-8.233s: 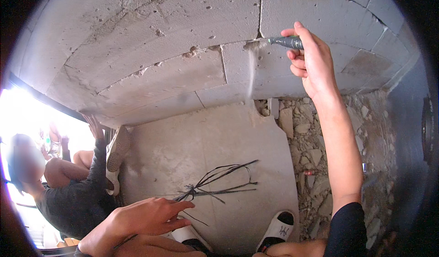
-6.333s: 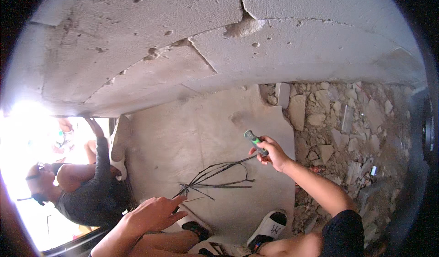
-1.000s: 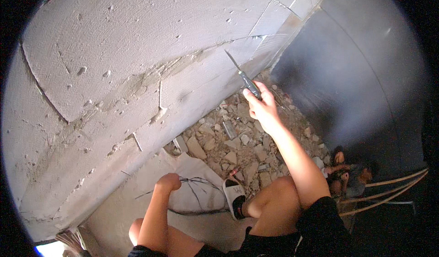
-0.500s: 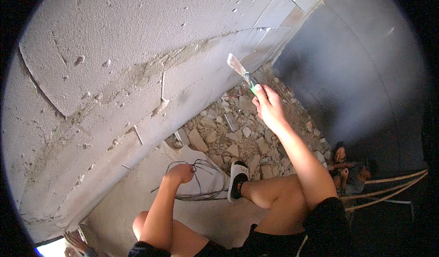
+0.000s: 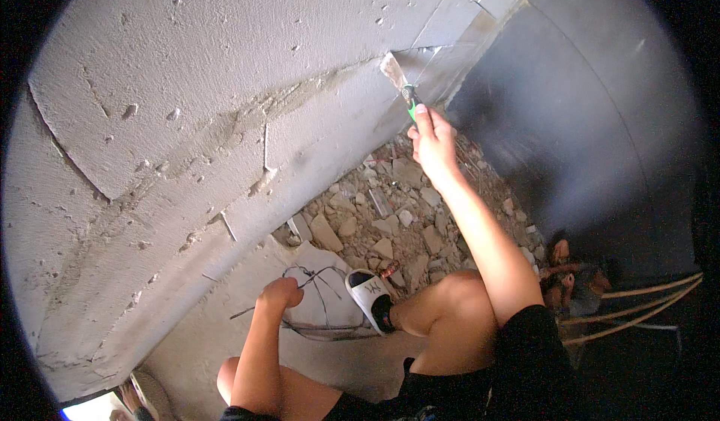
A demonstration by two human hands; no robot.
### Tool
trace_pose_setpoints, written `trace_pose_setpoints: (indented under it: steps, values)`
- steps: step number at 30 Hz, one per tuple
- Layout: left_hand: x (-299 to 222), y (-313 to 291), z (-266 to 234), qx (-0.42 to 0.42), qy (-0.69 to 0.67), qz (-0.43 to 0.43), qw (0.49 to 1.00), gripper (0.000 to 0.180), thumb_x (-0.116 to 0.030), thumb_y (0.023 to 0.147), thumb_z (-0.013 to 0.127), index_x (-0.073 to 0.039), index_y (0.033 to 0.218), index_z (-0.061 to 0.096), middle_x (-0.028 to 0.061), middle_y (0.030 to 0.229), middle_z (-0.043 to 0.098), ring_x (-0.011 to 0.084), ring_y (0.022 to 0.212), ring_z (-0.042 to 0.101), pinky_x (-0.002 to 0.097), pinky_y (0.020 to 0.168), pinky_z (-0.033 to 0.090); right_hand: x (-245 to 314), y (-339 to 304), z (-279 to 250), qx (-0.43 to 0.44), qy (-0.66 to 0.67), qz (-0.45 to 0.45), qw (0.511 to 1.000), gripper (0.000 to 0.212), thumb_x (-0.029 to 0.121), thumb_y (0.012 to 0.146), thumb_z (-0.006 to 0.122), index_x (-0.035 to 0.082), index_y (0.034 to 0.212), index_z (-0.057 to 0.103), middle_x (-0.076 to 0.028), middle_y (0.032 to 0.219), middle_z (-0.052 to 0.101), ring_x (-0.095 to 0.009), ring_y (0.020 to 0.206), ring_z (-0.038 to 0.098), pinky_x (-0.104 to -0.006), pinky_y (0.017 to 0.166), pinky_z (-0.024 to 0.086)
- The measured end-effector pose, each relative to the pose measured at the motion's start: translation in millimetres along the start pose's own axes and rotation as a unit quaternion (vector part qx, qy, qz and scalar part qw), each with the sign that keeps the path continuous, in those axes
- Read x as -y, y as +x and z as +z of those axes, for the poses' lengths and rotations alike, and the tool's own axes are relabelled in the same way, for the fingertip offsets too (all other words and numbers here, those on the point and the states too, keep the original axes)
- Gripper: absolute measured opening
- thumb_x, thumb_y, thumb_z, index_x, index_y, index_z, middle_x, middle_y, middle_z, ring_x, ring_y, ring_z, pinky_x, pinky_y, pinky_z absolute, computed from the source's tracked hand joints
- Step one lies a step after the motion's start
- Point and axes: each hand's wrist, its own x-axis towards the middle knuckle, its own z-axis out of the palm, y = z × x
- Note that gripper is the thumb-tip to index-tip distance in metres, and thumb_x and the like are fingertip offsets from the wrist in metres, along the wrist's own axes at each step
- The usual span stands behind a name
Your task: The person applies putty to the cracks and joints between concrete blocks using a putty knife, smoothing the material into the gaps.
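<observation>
My right hand (image 5: pixel 435 142) is closed round the green and black handle of a putty knife (image 5: pixel 394 71). Its pale-smeared blade points up at the grey block wall (image 5: pixel 225 53), by the right end of a rough mortar joint (image 5: pixel 277 98); whether it touches I cannot tell. Lower down on the left, my left hand (image 5: pixel 280 293) is a fist around a thin dark rod (image 5: pixel 241 313), which sticks out on both sides. Beneath that hand, a loose coil of dark cable (image 5: pixel 330 326) lies on the floor.
Broken rubble (image 5: pixel 390 196) is heaped along the wall's foot, just beyond my sandalled foot (image 5: pixel 369 298). A dark smooth panel (image 5: pixel 577 121) stands at the right. Another person (image 5: pixel 577 282) is low at the right, near pale poles (image 5: pixel 645 308). Someone's hand (image 5: pixel 129 397) shows at lower left.
My right hand has moved up slightly, bringing the putty knife's blade up to the joint line. My left hand has shifted left and down with the rod. My sandalled foot has moved left.
</observation>
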Motion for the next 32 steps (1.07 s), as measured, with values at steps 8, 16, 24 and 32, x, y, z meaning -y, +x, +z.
trace_pose_setpoints:
  steps: [8,16,24,32]
  values:
    - [27,-17,-4,-0.009,-0.030,-0.030,0.999,0.042,-0.032,0.087,0.053,0.000,0.110,0.066,0.0229,0.116,0.063,0.0377,0.110,0.060,0.0446,0.096,0.048,-7,-4,9,0.013,0.004,-0.050,0.999,0.035,0.037,0.100,0.049,0.004,0.094,0.057,0.003,0.065,0.047,-0.009,0.060,0.049,-0.0278,0.056,0.043]
    - [33,-16,3,-0.036,-0.016,-0.015,0.999,0.042,-0.035,0.088,0.053,-0.001,0.107,0.067,0.0228,0.113,0.064,0.0381,0.108,0.061,0.0463,0.093,0.048,-10,-6,7,-0.017,-0.012,-0.061,0.998,0.028,0.033,0.101,0.049,0.006,0.104,0.058,0.006,0.063,0.046,-0.001,0.045,0.034,-0.0195,0.039,0.026]
    - [16,-13,-1,-0.041,-0.022,-0.002,0.999,0.042,-0.034,0.088,0.053,-0.001,0.109,0.066,0.0236,0.113,0.064,0.0384,0.108,0.061,0.0463,0.093,0.048,-8,-10,8,0.028,-0.022,-0.090,0.995,0.030,0.034,0.101,0.049,0.005,0.102,0.057,0.007,0.064,0.043,-0.001,0.050,0.035,-0.0189,0.043,0.027]
    - [9,-9,-7,-0.033,-0.022,0.007,0.999,0.043,-0.035,0.088,0.052,-0.002,0.112,0.066,0.0236,0.117,0.063,0.0374,0.111,0.060,0.0448,0.096,0.047,1,-14,-4,-0.022,-0.063,-0.135,0.989,0.043,0.041,0.100,0.050,0.005,0.123,0.056,0.005,0.066,0.046,0.000,0.049,0.036,-0.0186,0.042,0.029]
